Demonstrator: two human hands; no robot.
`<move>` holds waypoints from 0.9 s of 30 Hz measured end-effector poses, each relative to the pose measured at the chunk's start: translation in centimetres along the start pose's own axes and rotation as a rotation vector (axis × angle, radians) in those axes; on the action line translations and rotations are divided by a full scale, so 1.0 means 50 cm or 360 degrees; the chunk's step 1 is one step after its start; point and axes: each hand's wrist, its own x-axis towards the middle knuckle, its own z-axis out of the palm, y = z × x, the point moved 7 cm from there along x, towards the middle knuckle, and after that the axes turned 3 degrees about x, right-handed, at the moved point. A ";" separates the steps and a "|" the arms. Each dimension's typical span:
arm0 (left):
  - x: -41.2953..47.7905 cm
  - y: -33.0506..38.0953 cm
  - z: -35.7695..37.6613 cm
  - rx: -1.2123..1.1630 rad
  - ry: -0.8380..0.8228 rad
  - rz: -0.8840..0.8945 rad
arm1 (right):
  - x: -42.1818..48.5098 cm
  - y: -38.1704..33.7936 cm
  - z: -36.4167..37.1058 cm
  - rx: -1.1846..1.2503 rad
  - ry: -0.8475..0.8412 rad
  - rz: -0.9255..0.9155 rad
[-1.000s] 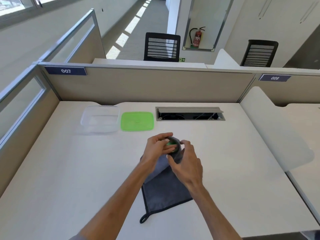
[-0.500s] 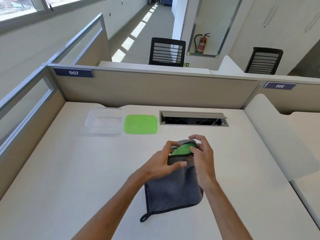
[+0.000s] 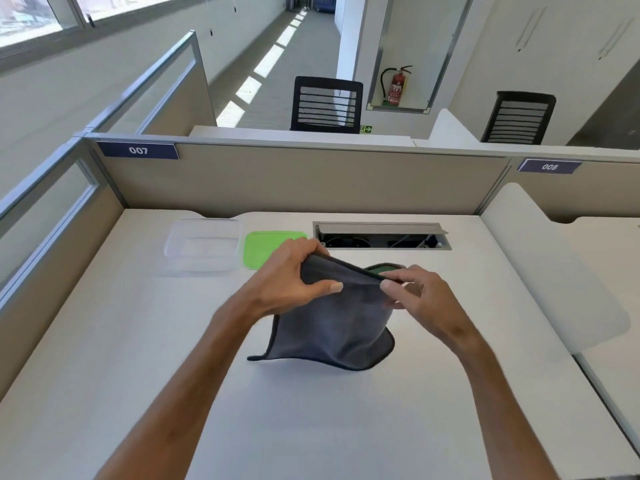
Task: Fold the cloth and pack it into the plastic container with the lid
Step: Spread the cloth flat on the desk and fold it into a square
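Since half a second ago both hands have pulled apart along the top edge of the cloth (image 3: 332, 320) and lifted it, so it now hangs like a little curtain instead of lying mostly flat on the desk (image 3: 138, 358)

Head view, the only one: left hand (image 3: 287, 282) pinches the upper left corner, thumb in front and fingers behind. Right hand (image 3: 419, 296) pinches the upper right corner the same way, a bit lower. Held edge runs left to right across the centre of the frame, green underside peeking out behind it, bottom hem touching the desk.

Clear container (image 3: 204, 247) sits open in the upper left of the desk, green lid (image 3: 266, 249) just beside it on its right, half hidden by the left hand's knuckles — so the box lies up and left of the cloth, nearer the left hand. My guess: fold first, then carry it that way
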 end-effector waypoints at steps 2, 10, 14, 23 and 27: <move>0.008 0.015 -0.016 0.0023 -0.0026 0.0026 | -0.003 0.003 -0.006 -0.0584 -0.0028 -0.0121; 0.015 0.033 -0.057 0.0073 0.0382 0.0039 | -0.005 0.108 -0.012 -0.1142 -0.0228 -0.0021; 0.008 0.021 -0.071 0.0186 0.0610 -0.0052 | -0.012 0.159 -0.025 -0.0861 -0.0300 0.0266; 0.000 -0.070 -0.110 0.0443 0.0702 -0.0436 | 0.053 0.093 -0.125 -0.0880 0.0298 0.0069; 0.029 -0.083 -0.145 0.0502 0.0706 -0.0481 | 0.120 0.035 -0.158 -0.0882 0.0465 -0.0016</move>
